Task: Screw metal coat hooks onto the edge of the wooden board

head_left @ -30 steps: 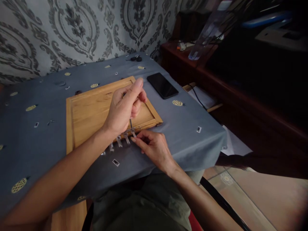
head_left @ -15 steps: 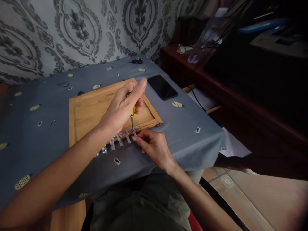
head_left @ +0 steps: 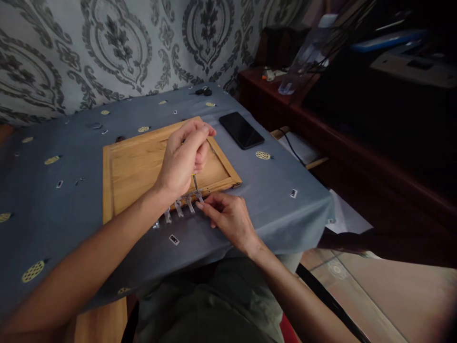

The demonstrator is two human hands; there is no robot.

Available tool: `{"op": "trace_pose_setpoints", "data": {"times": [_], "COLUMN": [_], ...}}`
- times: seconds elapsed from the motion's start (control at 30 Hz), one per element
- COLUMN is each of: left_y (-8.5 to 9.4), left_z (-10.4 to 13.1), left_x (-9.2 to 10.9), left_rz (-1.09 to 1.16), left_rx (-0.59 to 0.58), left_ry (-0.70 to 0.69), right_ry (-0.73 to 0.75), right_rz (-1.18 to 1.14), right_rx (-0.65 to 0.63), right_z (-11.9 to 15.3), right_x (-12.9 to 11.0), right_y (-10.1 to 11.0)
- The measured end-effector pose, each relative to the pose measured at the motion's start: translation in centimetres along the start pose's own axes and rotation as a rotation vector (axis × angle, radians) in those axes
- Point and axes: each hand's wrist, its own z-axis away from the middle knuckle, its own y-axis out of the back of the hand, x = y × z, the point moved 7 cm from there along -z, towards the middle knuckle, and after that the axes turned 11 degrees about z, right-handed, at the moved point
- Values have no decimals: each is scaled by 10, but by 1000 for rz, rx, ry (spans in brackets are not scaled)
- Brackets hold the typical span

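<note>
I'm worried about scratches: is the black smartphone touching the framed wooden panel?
Apart. The head view plainly shows a strip of blue-grey tablecloth between the black smartphone and the nearest edge of the framed wooden panel.

Bare left hand: fingers curled into a fist; bare left forearm slanting down-left from them. Bare right hand: below the left fingers, thumb and forefinger pinched; bare right forearm down-right of these.
</note>
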Motion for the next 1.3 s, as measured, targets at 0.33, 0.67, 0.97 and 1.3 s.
{"op": "trace_pose_setpoints", "data": {"times": [0.33,0.67,0.97,1.3], "left_y": [-3,9,-1,-8], "left_z": [-10,0,-3,-8], "left_x": [-7,7,-2,-5], "left_rz": [-9,-17,18,-24], "left_rx": [-186,25,-54,-173], "left_ry": [113,-124,-111,-49], "right_ry": [-7,-8,-9,-5], "right_rz": [1,38,31,-8], "right_rx": [-5,-3,0,-1], "right_z": [0,0,0,0], "right_x": [0,-2,0,1], "right_y": [-1,0,0,-1]}}
